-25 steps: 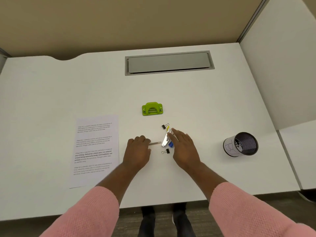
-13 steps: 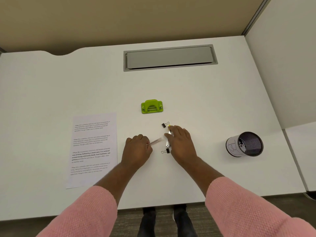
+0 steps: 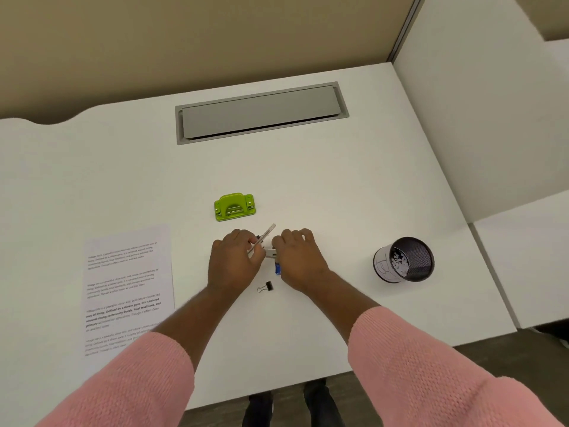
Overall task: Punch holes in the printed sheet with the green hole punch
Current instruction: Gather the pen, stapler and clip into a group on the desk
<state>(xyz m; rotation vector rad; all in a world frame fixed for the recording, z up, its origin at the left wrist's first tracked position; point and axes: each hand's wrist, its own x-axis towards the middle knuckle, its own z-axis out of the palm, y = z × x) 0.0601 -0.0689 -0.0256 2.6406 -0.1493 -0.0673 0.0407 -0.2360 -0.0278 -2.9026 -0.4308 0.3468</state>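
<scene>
Left hand (image 3: 235,260): curled, with the fingers closed on a thin, pale, ruler-like strip (image 3: 264,237) that points up and to the right from the fingers.
Right hand (image 3: 298,257): palm down on the desk, fingers bent over small items; a metal piece (image 3: 271,253) and a blue piece (image 3: 277,269) show at its left edge. I cannot tell if it really grips them or only covers them.
Between the hands: the two hands are very near, almost touching, just in front of the punch.
Binder clip (image 3: 266,286): black, lying free on the desk (image 3: 338,186) below the hands.
Green hole punch (image 3: 234,206): standing alone just beyond the hands, not touched.
Printed sheet (image 3: 127,288): flat at the left side, well apart from the punch; the left forearm passes over its lower right corner.
Mesh cup (image 3: 404,259): at the right, apart from everything.
Progress: in my judgement no punching has begun; both hands are busy with other small things.
Risk: if the hands go to the punch without putting these items down, the strip can slip, or the clip can be pushed away. The sleeve may also drag the sheet and turn it, so the holes would land crooked.
</scene>
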